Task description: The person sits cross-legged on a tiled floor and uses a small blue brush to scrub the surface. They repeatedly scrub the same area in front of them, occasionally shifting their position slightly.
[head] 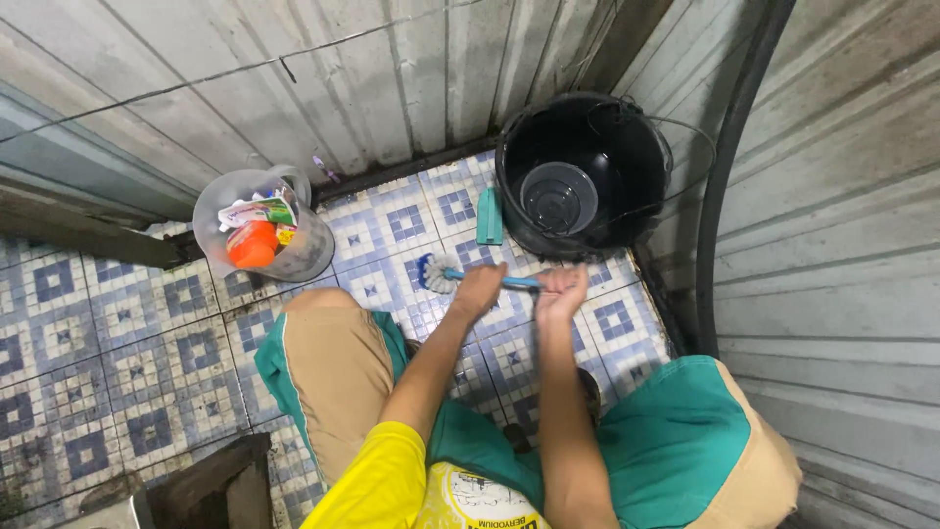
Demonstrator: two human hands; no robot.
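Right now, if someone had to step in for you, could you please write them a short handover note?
Left hand and right hand: both closed around the blue handle of the brush, grip firm, bristle head on the tiled floor.
Black bucket stands just ahead in the corner, a small dipper inside.
Clear container of supplies sits to the left; a teal block lies by the bucket.
Done: brush in hand, on the tiles.
Left: dark grime in the grout lines.

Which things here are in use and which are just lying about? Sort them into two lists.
In use:
- blue-handled brush, held in both hands, left hand and right hand
- tiled floor under its bristles

Lying about:
- black bucket with a small dipper inside
- clear jug of packets and an orange bottle
- teal block beside the bucket
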